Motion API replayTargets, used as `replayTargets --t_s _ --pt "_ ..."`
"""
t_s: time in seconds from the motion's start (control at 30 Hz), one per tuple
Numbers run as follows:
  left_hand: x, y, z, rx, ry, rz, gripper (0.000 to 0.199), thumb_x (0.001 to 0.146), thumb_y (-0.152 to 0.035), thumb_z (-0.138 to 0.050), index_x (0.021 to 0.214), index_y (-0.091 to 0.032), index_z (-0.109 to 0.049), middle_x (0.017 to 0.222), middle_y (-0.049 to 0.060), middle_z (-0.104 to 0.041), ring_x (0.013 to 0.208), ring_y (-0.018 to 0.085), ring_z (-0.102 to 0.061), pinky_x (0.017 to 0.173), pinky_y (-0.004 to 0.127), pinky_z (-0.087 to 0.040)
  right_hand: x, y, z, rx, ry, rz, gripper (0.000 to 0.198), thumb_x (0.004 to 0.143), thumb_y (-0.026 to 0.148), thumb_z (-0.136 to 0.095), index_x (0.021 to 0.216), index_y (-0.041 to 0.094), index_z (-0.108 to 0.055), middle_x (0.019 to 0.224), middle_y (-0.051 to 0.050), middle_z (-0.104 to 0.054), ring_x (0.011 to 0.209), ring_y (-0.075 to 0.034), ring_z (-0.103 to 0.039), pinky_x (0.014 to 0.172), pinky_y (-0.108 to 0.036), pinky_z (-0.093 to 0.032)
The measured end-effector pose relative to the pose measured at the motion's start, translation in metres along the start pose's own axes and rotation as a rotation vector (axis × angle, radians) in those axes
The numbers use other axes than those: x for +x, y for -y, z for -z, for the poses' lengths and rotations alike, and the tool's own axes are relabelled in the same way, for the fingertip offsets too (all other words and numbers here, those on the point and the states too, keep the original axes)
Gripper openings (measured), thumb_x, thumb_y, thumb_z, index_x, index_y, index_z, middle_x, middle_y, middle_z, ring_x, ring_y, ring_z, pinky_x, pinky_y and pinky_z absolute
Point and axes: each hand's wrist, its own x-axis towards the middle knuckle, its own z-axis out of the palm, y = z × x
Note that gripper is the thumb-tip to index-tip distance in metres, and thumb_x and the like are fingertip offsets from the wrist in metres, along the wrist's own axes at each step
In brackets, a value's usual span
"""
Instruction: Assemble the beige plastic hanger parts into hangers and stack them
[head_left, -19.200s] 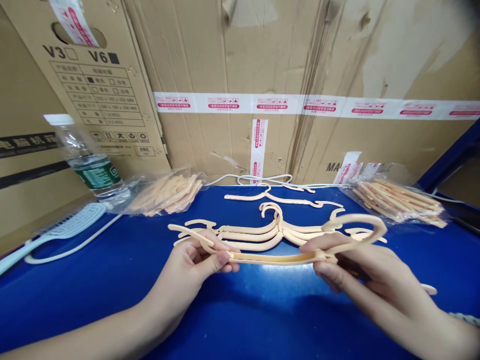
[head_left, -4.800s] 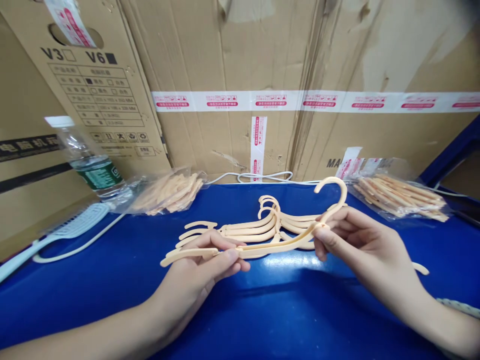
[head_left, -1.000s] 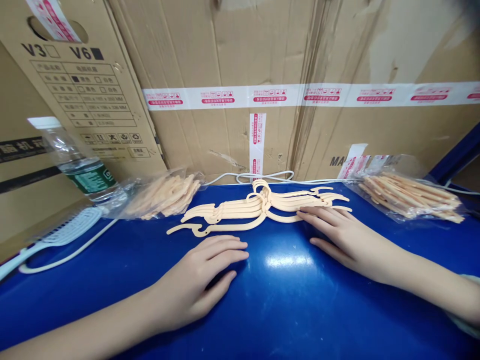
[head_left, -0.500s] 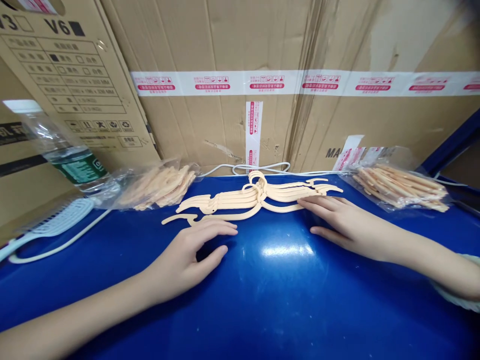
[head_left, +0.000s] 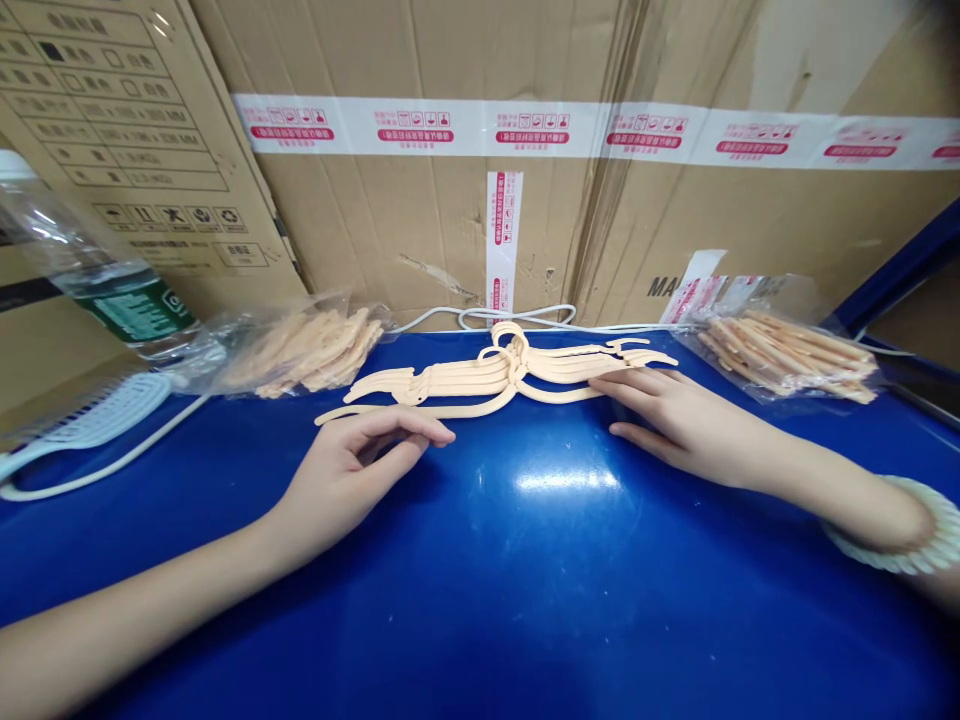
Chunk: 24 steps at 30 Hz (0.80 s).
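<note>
Several cream clothes hangers [head_left: 465, 378] lie in an overlapping stack on the blue table [head_left: 525, 580], hooks together in the middle. My left hand [head_left: 356, 465] is at the left end of the front hanger [head_left: 472, 408], fingers bent and thumb apart from them. It covers part of that hanger's arm; I cannot tell whether it presses on it. Over at the right, my right hand [head_left: 667, 420] has its fingers stretched out, the tips at the front hanger's right arm and hiding its end. Neither hand is closed round a hanger.
Clear bags of peach-coloured sticks or hangers lie left [head_left: 315, 350] and right [head_left: 787, 355]. A water bottle [head_left: 127, 290] leans at the left, near a pale blue hairbrush [head_left: 97, 415]. A white cable [head_left: 517, 318] runs along the back, before a cardboard box wall [head_left: 420, 220].
My left hand has slid left along the front hanger and its fingers are more bent, covering the notched end. The right hand stays by the right arm. The view has tilted down slightly.
</note>
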Motion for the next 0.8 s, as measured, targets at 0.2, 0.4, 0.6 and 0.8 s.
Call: replayTargets --t_s 0.2,0.4,0.6,0.8 --pt "0.000 -0.001 0.000 0.034 -0.039 -0.015 0.017 0.085 -0.024 -0.057 0.080 -0.023 -0.073 0.084 0.000 -0.076 0.082 0.019 -0.071 0.073 0.028 -0.056 0.003 0.002 -0.009 0.001 -0.045 -0.028 0.040 0.098 0.024 -0.040 0.134 0.015 -0.054 0.130 -0.017 -0.060 0.118 -0.032 -0.057 0.095 -0.052 -0.050" --pt "0.000 0.001 0.001 0.018 -0.038 -0.019 0.017 0.085 -0.022 -0.057 0.079 -0.023 -0.072 0.081 -0.001 -0.075 0.080 0.017 -0.070 0.071 0.026 -0.054 0.004 0.000 -0.012 0.004 -0.085 -0.057 0.040 0.096 0.025 -0.043 0.134 0.017 -0.054 0.127 -0.016 -0.061 0.118 -0.032 -0.056 0.094 -0.054 -0.050" --pt "-0.001 0.001 0.001 0.010 -0.083 -0.028 0.018 0.084 -0.018 -0.056 0.076 -0.022 -0.071 0.078 -0.001 -0.074 0.079 0.017 -0.069 0.073 0.027 -0.053 0.004 -0.006 -0.018 0.035 -0.129 -0.069 0.033 0.095 0.024 -0.046 0.126 0.019 -0.058 0.121 -0.014 -0.064 0.114 -0.031 -0.057 0.094 -0.053 -0.050" --pt "-0.002 0.000 0.001 0.003 -0.112 -0.054 0.019 0.084 -0.015 -0.055 0.074 -0.021 -0.070 0.078 0.000 -0.074 0.079 0.016 -0.069 0.073 0.026 -0.054 0.007 -0.005 -0.025 0.157 -0.239 -0.068 0.022 0.096 0.021 -0.045 0.108 0.018 -0.064 0.110 -0.013 -0.066 0.104 -0.028 -0.060 0.092 -0.048 -0.051"
